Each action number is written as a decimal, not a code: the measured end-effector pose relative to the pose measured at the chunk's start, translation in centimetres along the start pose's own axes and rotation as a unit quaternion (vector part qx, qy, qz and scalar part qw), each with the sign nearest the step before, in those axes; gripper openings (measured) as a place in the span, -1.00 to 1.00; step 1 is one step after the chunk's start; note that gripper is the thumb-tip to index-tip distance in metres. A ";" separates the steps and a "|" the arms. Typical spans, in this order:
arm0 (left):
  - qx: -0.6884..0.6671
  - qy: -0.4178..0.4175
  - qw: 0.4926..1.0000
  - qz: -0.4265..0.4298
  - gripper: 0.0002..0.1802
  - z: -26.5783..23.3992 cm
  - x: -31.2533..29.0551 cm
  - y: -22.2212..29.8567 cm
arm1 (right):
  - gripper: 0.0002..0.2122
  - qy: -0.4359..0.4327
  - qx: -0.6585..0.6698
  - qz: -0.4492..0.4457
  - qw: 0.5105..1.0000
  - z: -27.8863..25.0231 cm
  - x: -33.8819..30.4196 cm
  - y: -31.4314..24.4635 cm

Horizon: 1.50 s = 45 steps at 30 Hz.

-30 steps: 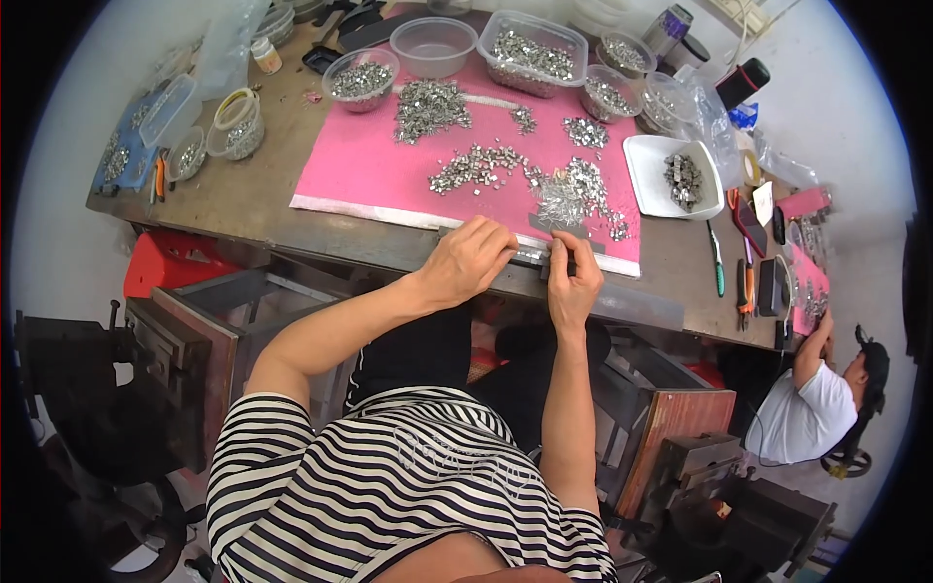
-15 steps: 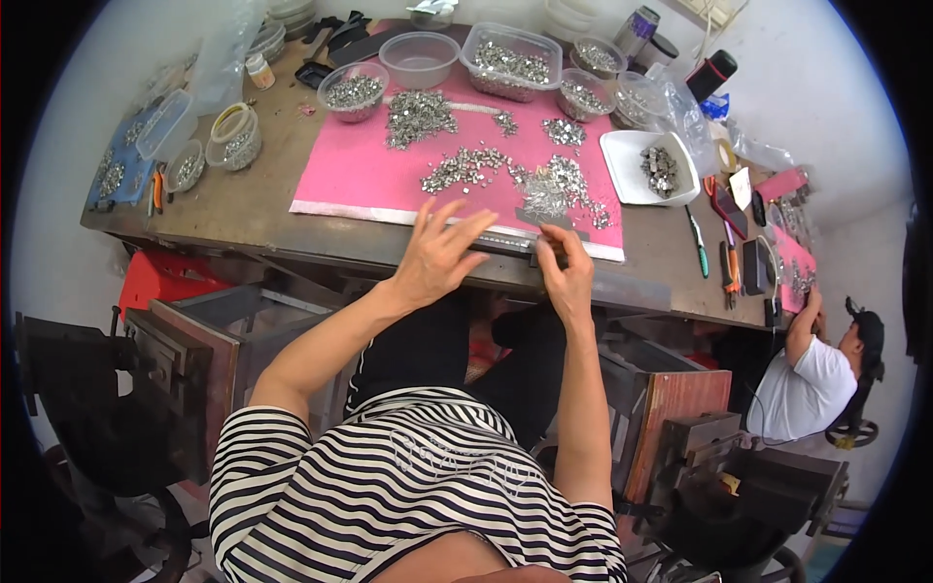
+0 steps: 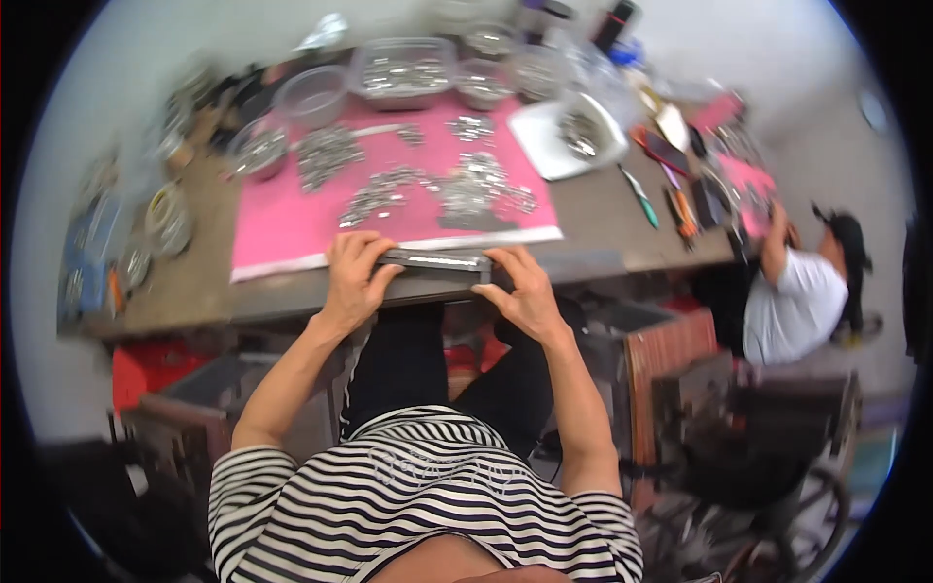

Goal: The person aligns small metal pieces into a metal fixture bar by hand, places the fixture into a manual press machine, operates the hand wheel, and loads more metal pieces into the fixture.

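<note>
Between my two hands, at the table's front edge, is a long narrow dark metal bar [image 3: 432, 260] with a shiny silver strip along its top. My left hand [image 3: 355, 277] grips its left end between fingers and thumb. The right end is pinched by my right hand [image 3: 530, 296]. Just beyond the bar lies a pink mat [image 3: 277, 228] with a white front border. Small silver metal pieces are heaped on it: a long pile [image 3: 330, 155], a scattered one [image 3: 381, 194] and a bright one [image 3: 471, 194], which lies partly on a grey patch.
A white tray [image 3: 539, 146] holding darker metal pieces stands at the mat's right. Clear tubs [image 3: 403, 92] of pieces line the back. Green-handled tool [image 3: 639, 199] and orange-handled pliers [image 3: 684, 214] lie right of it. Another person in a white shirt [image 3: 792, 301] sits far right.
My left hand has come down and closed on the bar's left end; my right hand now pinches the other end. The bar is lifted nearer me. The view has shifted and blurred.
</note>
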<state>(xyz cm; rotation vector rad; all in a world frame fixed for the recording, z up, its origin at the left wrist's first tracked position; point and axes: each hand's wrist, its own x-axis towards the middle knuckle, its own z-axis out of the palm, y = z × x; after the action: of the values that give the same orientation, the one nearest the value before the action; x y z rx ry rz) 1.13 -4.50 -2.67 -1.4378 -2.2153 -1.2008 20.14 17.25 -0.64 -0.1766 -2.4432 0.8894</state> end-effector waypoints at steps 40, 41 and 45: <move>-0.507 -0.494 0.681 0.189 -0.26 33.2 5.1 37.7 | -0.62 0.578 -0.637 0.042 0.508 -26.8 -35.2 -23.6; -0.479 -0.498 0.691 0.214 -0.21 32.0 4.8 36.9 | -0.66 0.640 -0.637 0.073 0.424 -26.9 -35.8 -25.1; -0.432 -0.492 0.695 0.296 0.27 31.3 2.7 36.8 | -0.80 0.731 -0.399 0.294 0.469 -22.5 -40.9 -19.5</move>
<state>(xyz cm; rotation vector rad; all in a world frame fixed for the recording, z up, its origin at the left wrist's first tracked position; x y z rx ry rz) 37.91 27.04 -2.33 -3.4803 -1.1129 -1.4249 67.80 2.77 8.30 -1.4531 -0.7764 -0.3990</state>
